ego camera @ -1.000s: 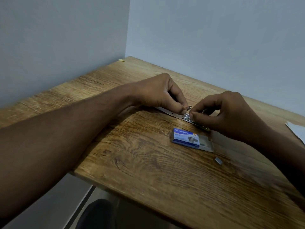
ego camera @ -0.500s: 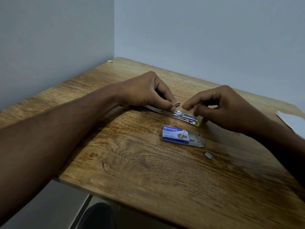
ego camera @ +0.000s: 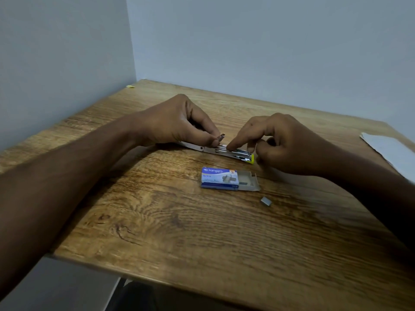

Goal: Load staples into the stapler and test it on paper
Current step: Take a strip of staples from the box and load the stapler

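Observation:
A slim metal stapler (ego camera: 238, 153) with a yellow tip lies opened flat on the wooden table (ego camera: 179, 232). My left hand (ego camera: 179, 122) pinches a small metal part of the stapler at its middle, the pusher end. My right hand (ego camera: 283, 142) has its index fingertip pressed on the open staple channel, other fingers curled. A blue staple box (ego camera: 219, 178) lies slid open just in front of the stapler, staples visible in its tray. A short loose strip of staples (ego camera: 266, 201) lies to the box's right. A white paper sheet (ego camera: 390, 149) rests at the table's right edge.
The table stands in a corner between two pale walls. A tiny yellow scrap (ego camera: 130, 86) lies at the far left corner. The table's near edge runs diagonally, with floor and a dark object below it.
My right index finger has come down onto the stapler's open channel from a pinch just above it. The left hand keeps its pinch. The view has shifted slightly.

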